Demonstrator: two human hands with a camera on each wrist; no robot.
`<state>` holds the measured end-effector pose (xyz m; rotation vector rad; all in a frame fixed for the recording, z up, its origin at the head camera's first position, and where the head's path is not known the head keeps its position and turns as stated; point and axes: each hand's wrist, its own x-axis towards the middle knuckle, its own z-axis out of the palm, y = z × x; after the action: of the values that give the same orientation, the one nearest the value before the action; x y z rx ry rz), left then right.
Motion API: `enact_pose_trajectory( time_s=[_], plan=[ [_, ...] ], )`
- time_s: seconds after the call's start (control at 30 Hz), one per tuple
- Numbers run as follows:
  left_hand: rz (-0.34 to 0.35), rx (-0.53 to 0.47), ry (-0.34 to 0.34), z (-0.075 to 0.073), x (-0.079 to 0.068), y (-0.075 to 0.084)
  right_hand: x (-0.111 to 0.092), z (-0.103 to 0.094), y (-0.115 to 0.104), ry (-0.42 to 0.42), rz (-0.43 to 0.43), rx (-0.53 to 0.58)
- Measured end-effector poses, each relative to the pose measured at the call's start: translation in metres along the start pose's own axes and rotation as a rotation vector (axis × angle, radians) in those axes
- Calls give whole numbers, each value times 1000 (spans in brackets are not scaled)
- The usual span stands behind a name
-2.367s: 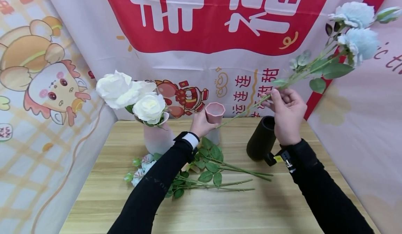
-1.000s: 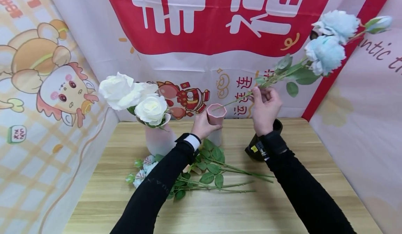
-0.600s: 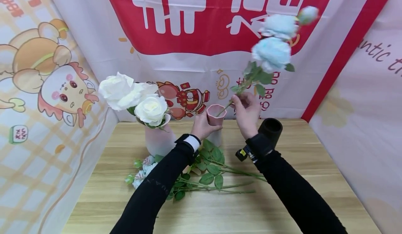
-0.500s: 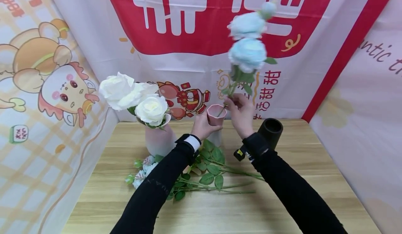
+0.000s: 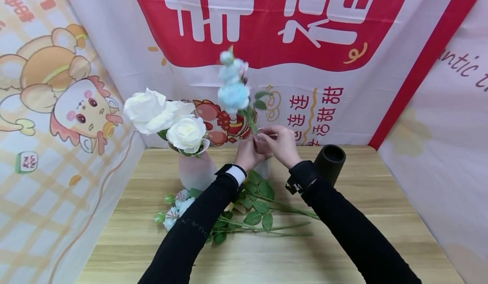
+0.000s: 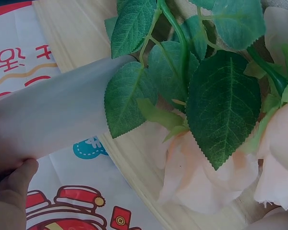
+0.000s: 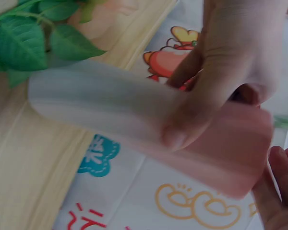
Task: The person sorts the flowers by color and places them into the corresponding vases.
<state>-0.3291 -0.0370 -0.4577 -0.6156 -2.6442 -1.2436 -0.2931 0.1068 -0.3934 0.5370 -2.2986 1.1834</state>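
The blue flower (image 5: 233,95) swung left, so I think its stem (image 5: 250,118) is in the pink vase (image 7: 129,110) near the table's (image 5: 267,258) back edge. Left hand (image 5: 247,153) grips the vase; right hand (image 5: 283,145) seems to pinch the stem.

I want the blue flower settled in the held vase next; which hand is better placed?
Probably the right hand: it is up against the blue flower, while the left hand has its grip on the vase.
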Motion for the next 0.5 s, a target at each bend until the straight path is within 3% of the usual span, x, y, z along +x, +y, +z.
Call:
enact_pose_trajectory(
  time_s=[0.23, 0.5],
  plan=[
    [-56, -45, -10, 1, -2, -1, -14, -9, 9, 33, 34, -35],
    [-48, -27, -12, 1, -3, 2, -36, -18, -3, 71, 54, 23]
  ],
)
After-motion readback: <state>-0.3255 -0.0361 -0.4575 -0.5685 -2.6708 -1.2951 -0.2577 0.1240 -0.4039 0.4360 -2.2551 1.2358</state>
